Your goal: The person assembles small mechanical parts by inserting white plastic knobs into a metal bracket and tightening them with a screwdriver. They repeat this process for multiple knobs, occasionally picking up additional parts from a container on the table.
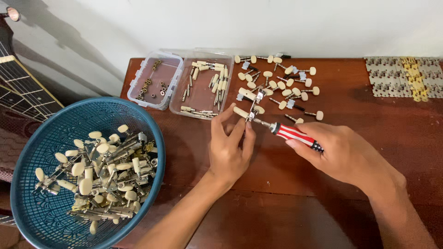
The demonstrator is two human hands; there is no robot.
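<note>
My left hand (229, 146) pinches a metal guitar tuner strip with cream knobs (251, 107) and holds it upright above the wooden table (277, 203). My right hand (341, 154) grips a screwdriver with a red and white striped handle (295, 134). Its metal tip touches the tuner strip just right of my left fingers. A scatter of loose cream-knobbed tuner pegs (281, 83) lies right behind the strip.
A blue plastic basket (50, 138) full of tuner assemblies sits at the left. Two clear trays stand behind: one with small metal rings (154, 80), one with pegs (203, 85). Metal plates (404, 76) lie far right. A guitar neck (23, 90) leans at the left edge.
</note>
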